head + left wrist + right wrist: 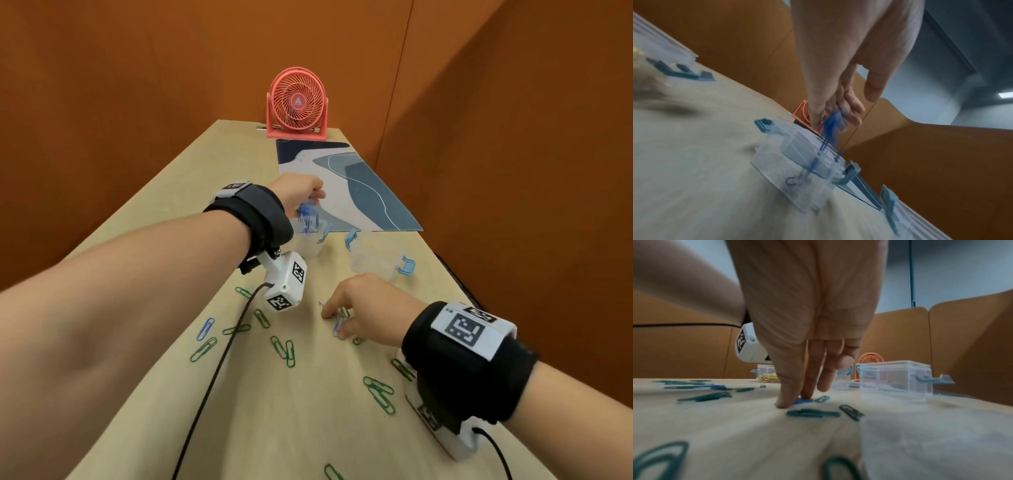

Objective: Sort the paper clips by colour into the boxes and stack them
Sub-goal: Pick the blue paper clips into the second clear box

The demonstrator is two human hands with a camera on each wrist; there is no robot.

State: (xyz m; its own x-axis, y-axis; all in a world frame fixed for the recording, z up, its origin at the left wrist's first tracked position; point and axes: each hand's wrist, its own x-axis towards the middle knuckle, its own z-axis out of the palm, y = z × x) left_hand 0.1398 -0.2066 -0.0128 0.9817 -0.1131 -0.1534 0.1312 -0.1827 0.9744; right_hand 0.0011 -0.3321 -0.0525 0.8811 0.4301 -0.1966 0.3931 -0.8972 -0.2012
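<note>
Clips could miss: your left hand (pixel 298 192) loosely pinches blue clips (pixel 308 214) over the far-left box (pixel 310 245); your right hand (pixel 366 305) pinches one blue clip (pixel 337 326) flat on the table (pixel 274 428), beside green clips (pixel 380 394) it may snag.

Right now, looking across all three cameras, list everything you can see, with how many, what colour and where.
Green paper clips: many, loose across the near table.
Blue paper clips: a blurred bunch under the left hand, above a clear box; one loose at left; one under the right fingertips.
Gold paper clips: a pile in a far clear box.
Clear boxes: three, with blue latches, mid-table.
Fan: one, coral, far end.
Mat: one, blue and white, before the fan.
Table: one, pale wood.
Partitions: orange, around the table.
Left hand: over the box with the blue clips.
Right hand: pressing a blue clip on the table.
</note>
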